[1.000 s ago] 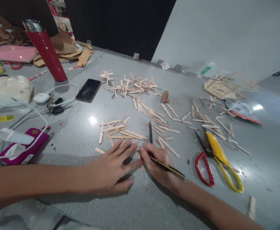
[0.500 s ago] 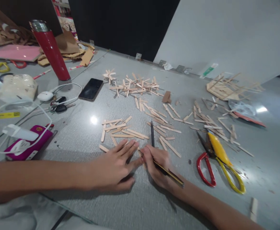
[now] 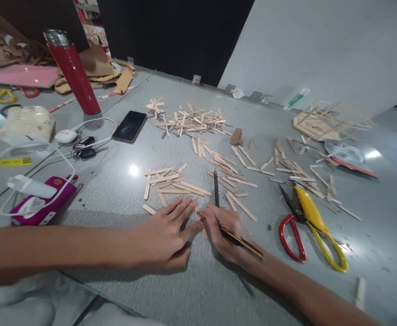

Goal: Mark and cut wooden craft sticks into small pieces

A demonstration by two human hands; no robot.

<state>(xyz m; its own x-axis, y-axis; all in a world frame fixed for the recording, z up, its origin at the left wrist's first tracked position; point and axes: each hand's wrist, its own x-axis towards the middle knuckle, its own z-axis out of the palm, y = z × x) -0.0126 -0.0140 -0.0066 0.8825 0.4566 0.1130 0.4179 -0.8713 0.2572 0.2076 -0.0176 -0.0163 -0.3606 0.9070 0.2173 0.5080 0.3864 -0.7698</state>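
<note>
My left hand [image 3: 166, 233] lies flat on the grey table [image 3: 191, 290], fingers stretched out and pressing on a wooden craft stick [image 3: 201, 225] that is mostly hidden under them. My right hand [image 3: 223, 233] is closed on a black-and-yellow pencil [image 3: 241, 242], whose tip meets that stick just right of my left fingertips. A dark pen [image 3: 215, 188] lies just beyond my right hand. A small pile of craft sticks [image 3: 169, 183] lies just past my left fingers.
Red-and-yellow scissors [image 3: 308, 224] lie to the right. More sticks [image 3: 193, 120] are scattered across the middle and right, with a stick structure [image 3: 320, 122] far right. A phone [image 3: 129, 127], red flask [image 3: 72, 72], keys, cables and a magenta box [image 3: 40, 206] sit left.
The view has shifted slightly. Both hands stay in about the same place, left hand flat on the stick and right hand with the pencil at it.
</note>
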